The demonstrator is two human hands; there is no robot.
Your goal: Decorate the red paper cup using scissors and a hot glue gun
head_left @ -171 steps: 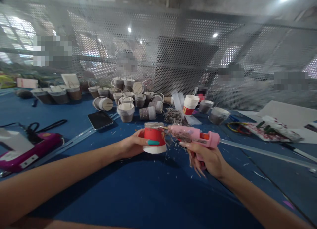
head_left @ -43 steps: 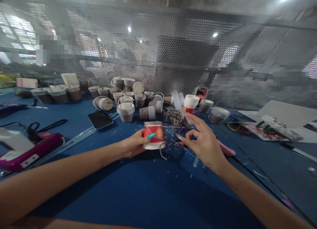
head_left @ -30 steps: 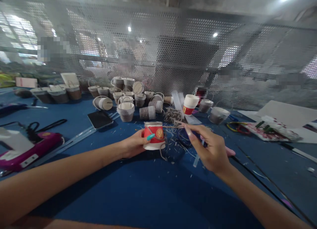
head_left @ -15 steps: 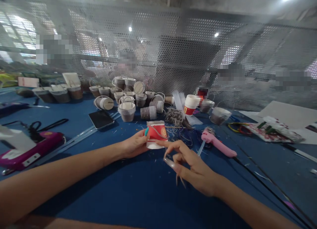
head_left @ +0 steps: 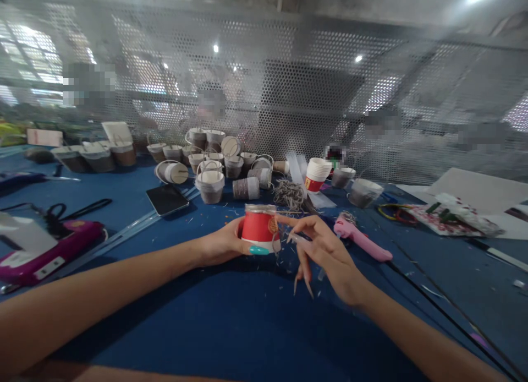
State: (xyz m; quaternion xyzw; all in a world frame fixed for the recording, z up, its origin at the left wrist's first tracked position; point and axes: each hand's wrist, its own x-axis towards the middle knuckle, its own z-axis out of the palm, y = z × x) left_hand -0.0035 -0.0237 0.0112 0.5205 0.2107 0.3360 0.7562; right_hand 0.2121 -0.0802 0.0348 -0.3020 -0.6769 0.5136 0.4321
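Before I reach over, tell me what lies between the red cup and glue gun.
Head view: the right hand is between the red cup and glue gun.

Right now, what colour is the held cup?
The cup is mostly red, white at the bottom, best in the head view.

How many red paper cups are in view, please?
2: one red paper cup in the left hand, another lowest in the cup stack beyond the right hand; more may hide inside.

Craft workshop: pink glue gun, twine heap, many small handled buckets.
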